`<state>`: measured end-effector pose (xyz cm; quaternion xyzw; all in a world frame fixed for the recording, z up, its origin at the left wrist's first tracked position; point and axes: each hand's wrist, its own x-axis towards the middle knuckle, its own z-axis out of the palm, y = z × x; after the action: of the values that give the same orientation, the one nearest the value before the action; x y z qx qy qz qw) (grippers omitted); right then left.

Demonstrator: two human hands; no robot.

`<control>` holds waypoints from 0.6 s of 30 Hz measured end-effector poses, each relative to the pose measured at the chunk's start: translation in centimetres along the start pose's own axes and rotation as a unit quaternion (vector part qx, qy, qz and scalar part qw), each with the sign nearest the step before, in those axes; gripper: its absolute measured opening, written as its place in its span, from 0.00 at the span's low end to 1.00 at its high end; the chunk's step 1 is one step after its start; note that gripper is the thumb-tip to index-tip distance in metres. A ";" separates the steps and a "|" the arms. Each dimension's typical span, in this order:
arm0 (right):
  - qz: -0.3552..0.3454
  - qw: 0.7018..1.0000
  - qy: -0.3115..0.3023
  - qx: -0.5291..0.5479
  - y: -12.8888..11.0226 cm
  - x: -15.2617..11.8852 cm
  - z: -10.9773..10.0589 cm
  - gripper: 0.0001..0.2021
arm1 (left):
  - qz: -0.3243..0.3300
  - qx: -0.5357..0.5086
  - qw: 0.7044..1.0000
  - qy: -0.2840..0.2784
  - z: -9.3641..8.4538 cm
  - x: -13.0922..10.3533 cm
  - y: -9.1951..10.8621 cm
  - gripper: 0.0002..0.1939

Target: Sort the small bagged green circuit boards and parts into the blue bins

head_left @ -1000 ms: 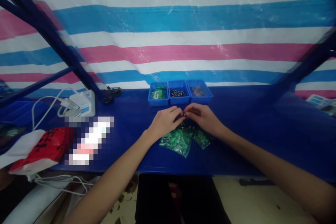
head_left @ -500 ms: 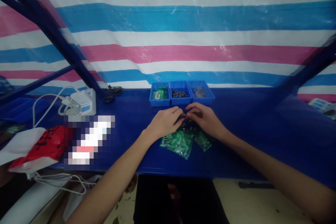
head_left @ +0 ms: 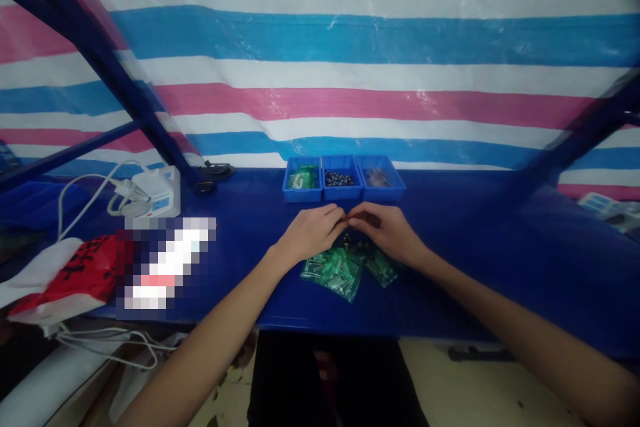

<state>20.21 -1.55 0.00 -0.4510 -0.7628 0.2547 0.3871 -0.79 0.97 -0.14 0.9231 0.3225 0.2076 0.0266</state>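
My left hand [head_left: 316,230] and my right hand [head_left: 383,230] meet fingertip to fingertip above the blue table [head_left: 240,267]. Both are closed in a pinch, and whatever lies between the fingers is too small and hidden to name. Just below them sit small dark and shiny metal pieces [head_left: 346,240]. Green-tinted plastic bags of slim parts lie under and in front of the hands: a larger bag [head_left: 337,273] at left and a smaller bag [head_left: 383,269] at right.
Behind my hands stand three joined blue bins, holding green bags [head_left: 304,178], small metal parts [head_left: 340,178] and clear pieces [head_left: 377,177]. At left are a white power strip [head_left: 160,193] with cables, a red-and-white bag [head_left: 90,270] and a blurred-out item. Blue frame posts [head_left: 107,67] flank the table.
My right hand's fingers have come closer to the left fingertips, and its raised index finger has lowered. The small shiny piece seen between them before is now hidden. The view has shifted slightly.
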 end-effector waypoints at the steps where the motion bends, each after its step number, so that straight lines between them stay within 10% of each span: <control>1: 0.000 1.000 -0.002 0.004 0.0 0.0 -0.1 0.06 | 0.001 -0.001 1.000 0.002 0.0 0.0 0.0 0.12; 18: 0.011 0.996 -0.086 0.033 0.9 0.2 0.0 0.11 | -0.010 -0.168 0.980 0.104 -0.1 0.3 0.0 0.08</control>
<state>20.58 -0.93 -0.53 -0.4234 -0.7792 0.3217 0.3318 -0.63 1.14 0.05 0.8756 0.2935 0.3531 0.1497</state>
